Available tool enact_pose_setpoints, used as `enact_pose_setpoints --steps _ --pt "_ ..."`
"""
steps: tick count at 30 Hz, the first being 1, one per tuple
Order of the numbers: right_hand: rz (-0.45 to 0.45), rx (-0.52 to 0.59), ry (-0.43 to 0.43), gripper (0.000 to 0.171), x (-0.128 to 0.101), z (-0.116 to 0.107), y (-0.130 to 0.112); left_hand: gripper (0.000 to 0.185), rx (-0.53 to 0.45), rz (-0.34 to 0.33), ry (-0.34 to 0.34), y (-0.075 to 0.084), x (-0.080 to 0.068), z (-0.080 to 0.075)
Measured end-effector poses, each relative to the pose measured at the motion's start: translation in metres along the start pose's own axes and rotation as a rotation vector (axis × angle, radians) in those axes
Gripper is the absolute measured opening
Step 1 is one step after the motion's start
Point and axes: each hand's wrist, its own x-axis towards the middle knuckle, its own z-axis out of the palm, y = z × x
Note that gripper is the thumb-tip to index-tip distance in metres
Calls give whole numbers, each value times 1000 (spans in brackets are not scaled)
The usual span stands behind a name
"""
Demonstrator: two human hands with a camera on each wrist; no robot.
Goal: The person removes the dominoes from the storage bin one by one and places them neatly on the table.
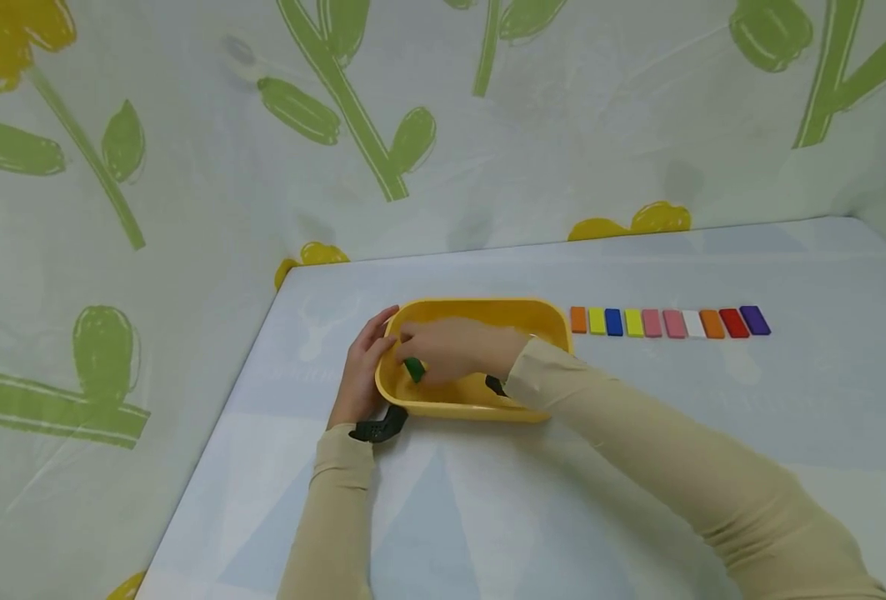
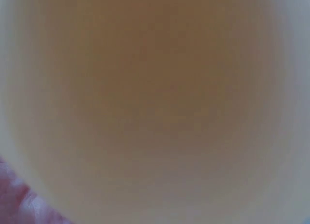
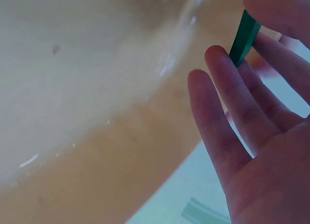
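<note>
Head view, centre of frame: yellow tub [image 1: 540,321] on the pale table [image 1: 638,467]. Right hand [image 1: 453,350] reaches into the tub and pinches a green block [image 1: 413,369] at its fingertips, low on the tub's left side. Right wrist view, upper right: the same block sits edge-on between thumb and fingers [image 3: 220,64], other fingers loosely extended. Left hand [image 1: 362,373] rests against the tub's left outer wall, fingers fairly straight, touching the rim. Left wrist view is a blur. Right of the tub: row of coloured blocks [image 1: 671,322], flat on the table.
</note>
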Motion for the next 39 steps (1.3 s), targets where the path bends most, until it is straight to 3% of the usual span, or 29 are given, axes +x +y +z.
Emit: enact_pose_setpoints --steps 9,17,24,39 --pt "8 82 23 44 -15 -12 7 44 16 -14 20 1 -2 2" --pt "-44 90 152 39 -33 -17 16 41 -27 -17 21 -6 2 -1" --pt "-25 131 223 37 -49 -22 25 41 -78 -13 18 -13 7 -5" --pt "13 359 352 42 -89 -15 44 41 -103 -15 13 -13 7 -4"
